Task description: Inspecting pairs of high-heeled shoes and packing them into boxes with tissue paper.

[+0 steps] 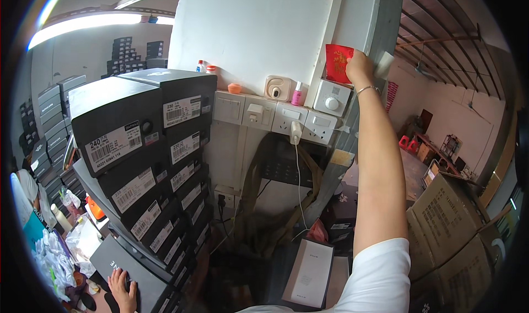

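Note:
My right arm reaches up and forward across the view. At its end my right hand pinches the edge of a red envelope with gold print. The envelope's lower edge is just above a white dial switch on the wall ledge. Low on the left, my left hand lies with fingers spread on a dark grey shoe box. A small black shape shows by its fingers; I cannot make out what it is.
Two tall stacks of labelled shoe boxes rise left of centre. Along the ledge are a pink bottle, a beige device and a plugged-in white charger with a hanging cable. Large cardboard cartons stand at the right.

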Demonstrator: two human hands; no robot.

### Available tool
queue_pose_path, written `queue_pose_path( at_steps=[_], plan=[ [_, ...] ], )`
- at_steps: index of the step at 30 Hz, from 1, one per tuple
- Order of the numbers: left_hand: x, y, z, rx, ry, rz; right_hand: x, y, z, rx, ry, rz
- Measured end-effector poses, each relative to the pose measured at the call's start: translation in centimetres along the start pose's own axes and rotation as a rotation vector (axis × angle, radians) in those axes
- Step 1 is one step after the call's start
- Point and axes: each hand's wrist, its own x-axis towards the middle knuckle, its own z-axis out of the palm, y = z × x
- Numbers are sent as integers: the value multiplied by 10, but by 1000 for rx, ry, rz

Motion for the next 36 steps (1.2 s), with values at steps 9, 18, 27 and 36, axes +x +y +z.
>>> queue_pose_path(
  at_steps=[9,18,27,36],
  plan=[
    [0,-7,2,0,6,15,14,-1,6,53,-178,192],
    [0,-5,-3,-19,11,-7,-12,-27,-18,-61,-32,101],
    [1,-4,7,-20,20,-1,-21,-34,-49,-96,263,-224],
    [10,1,-17,77,55,-11,-247,-198,-104,909,-513,-1215]
  ],
)
